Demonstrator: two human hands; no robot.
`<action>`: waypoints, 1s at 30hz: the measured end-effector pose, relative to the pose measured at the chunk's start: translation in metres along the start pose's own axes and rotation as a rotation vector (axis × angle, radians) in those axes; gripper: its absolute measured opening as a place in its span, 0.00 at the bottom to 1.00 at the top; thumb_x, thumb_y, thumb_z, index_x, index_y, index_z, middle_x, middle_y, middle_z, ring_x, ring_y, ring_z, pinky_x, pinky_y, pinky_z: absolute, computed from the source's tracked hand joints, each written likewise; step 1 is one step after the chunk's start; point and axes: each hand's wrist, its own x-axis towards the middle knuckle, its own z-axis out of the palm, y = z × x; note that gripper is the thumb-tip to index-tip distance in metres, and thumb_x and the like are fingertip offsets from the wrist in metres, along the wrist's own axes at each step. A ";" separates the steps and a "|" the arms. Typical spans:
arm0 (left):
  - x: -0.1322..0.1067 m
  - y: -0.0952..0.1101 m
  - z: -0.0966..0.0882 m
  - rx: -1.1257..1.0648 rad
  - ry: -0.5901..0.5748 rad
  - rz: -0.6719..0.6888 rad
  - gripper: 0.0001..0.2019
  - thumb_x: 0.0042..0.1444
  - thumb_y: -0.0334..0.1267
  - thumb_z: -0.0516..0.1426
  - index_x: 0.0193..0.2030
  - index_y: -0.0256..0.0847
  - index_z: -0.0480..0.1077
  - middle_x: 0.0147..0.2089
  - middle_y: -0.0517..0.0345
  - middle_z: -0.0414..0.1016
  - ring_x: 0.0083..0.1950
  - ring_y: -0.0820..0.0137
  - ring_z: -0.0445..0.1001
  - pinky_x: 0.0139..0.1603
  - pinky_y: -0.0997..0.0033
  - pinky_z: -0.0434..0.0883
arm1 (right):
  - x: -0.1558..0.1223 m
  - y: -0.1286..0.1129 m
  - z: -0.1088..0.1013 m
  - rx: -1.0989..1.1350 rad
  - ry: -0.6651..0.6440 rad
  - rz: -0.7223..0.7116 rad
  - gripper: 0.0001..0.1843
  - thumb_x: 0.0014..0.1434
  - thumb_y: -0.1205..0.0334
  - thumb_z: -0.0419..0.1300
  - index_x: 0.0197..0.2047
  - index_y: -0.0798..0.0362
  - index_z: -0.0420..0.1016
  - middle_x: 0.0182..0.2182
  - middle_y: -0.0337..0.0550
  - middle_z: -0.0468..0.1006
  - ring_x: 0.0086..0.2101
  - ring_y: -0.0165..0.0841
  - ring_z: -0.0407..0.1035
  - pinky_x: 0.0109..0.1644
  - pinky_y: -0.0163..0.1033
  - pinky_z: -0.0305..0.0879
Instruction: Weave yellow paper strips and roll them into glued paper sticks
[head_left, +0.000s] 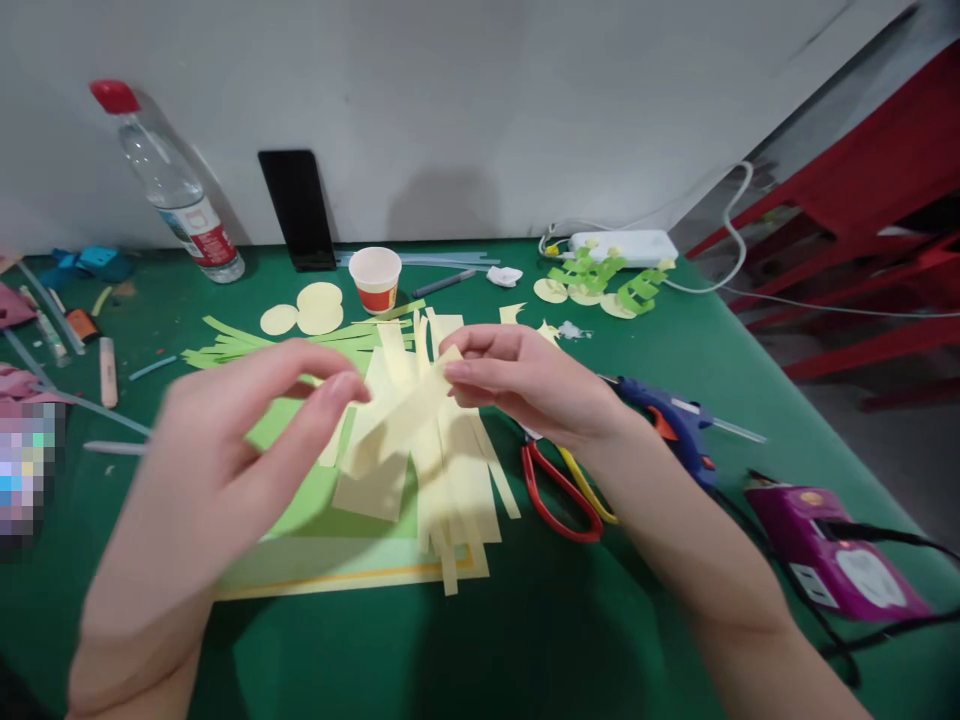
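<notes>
My right hand (529,380) pinches one end of a pale yellow paper strip (409,405) above the green table. My left hand (225,450), somewhat blurred, has thumb and fingers curled close to the strip's other end near its lower left. Under both hands lies a heap of loose yellow paper strips (457,480) on top of a stack of light green and yellow paper sheets (337,560). Green strips (247,345) and yellow paper discs (311,308) lie farther back.
Red-and-yellow scissors (562,495), a blue glue gun (675,420) and a purple device (832,555) with cables lie at the right. A paper cup (375,278), black phone (298,210), water bottle (176,195) and white power strip (622,245) stand by the wall. Green paper pieces (600,275) lie near the strip.
</notes>
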 end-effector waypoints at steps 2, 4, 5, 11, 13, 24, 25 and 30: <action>0.014 0.007 0.009 0.020 -0.175 0.061 0.10 0.58 0.44 0.51 0.36 0.47 0.73 0.37 0.64 0.76 0.37 0.70 0.72 0.31 0.77 0.67 | -0.007 -0.002 0.000 0.018 0.042 -0.005 0.05 0.49 0.64 0.63 0.28 0.56 0.71 0.22 0.33 0.69 0.21 0.18 0.58 0.26 0.27 0.55; 0.026 0.006 0.021 -0.012 -0.335 0.002 0.10 0.56 0.45 0.53 0.34 0.45 0.74 0.33 0.64 0.77 0.32 0.71 0.73 0.28 0.78 0.67 | -0.012 -0.002 0.000 -0.007 0.108 -0.068 0.05 0.47 0.65 0.64 0.28 0.56 0.72 0.23 0.34 0.70 0.22 0.19 0.60 0.25 0.27 0.55; 0.030 0.004 0.026 -0.034 -0.408 -0.039 0.11 0.56 0.45 0.54 0.32 0.43 0.75 0.31 0.64 0.78 0.30 0.72 0.73 0.26 0.78 0.66 | -0.014 -0.001 -0.001 -0.030 0.153 -0.117 0.05 0.46 0.66 0.65 0.28 0.56 0.73 0.23 0.34 0.70 0.23 0.20 0.61 0.25 0.27 0.56; 0.033 0.003 0.046 -0.195 -0.588 -0.186 0.15 0.56 0.42 0.54 0.24 0.42 0.76 0.25 0.62 0.79 0.27 0.74 0.75 0.30 0.79 0.70 | -0.023 -0.001 -0.011 -0.065 0.402 -0.332 0.03 0.47 0.66 0.65 0.28 0.55 0.74 0.23 0.34 0.70 0.22 0.19 0.59 0.24 0.26 0.56; 0.032 0.004 0.051 -0.285 -0.667 -0.242 0.14 0.56 0.41 0.54 0.24 0.41 0.76 0.25 0.61 0.79 0.27 0.73 0.76 0.31 0.78 0.72 | -0.025 -0.002 -0.015 -0.036 0.397 -0.333 0.03 0.49 0.65 0.64 0.30 0.54 0.74 0.22 0.32 0.68 0.21 0.18 0.57 0.24 0.26 0.55; 0.035 -0.004 0.062 -0.557 -0.755 -0.220 0.29 0.62 0.50 0.39 0.32 0.38 0.77 0.30 0.51 0.80 0.39 0.64 0.77 0.46 0.68 0.71 | -0.024 0.001 -0.015 -0.006 0.219 -0.143 0.06 0.49 0.63 0.63 0.29 0.57 0.75 0.20 0.33 0.66 0.19 0.18 0.54 0.20 0.27 0.49; 0.035 -0.004 0.062 -0.561 -0.762 -0.211 0.28 0.63 0.50 0.40 0.31 0.38 0.77 0.30 0.51 0.80 0.39 0.64 0.77 0.46 0.68 0.71 | -0.024 0.002 -0.015 0.001 0.213 -0.136 0.07 0.49 0.62 0.63 0.29 0.58 0.74 0.20 0.33 0.66 0.19 0.18 0.53 0.19 0.27 0.48; 0.035 -0.004 0.059 -0.516 -0.795 -0.114 0.21 0.61 0.43 0.46 0.26 0.38 0.75 0.28 0.52 0.79 0.33 0.67 0.77 0.41 0.69 0.72 | -0.025 0.004 -0.015 -0.024 0.210 -0.128 0.09 0.50 0.60 0.63 0.28 0.58 0.72 0.17 0.32 0.63 0.17 0.17 0.51 0.18 0.27 0.46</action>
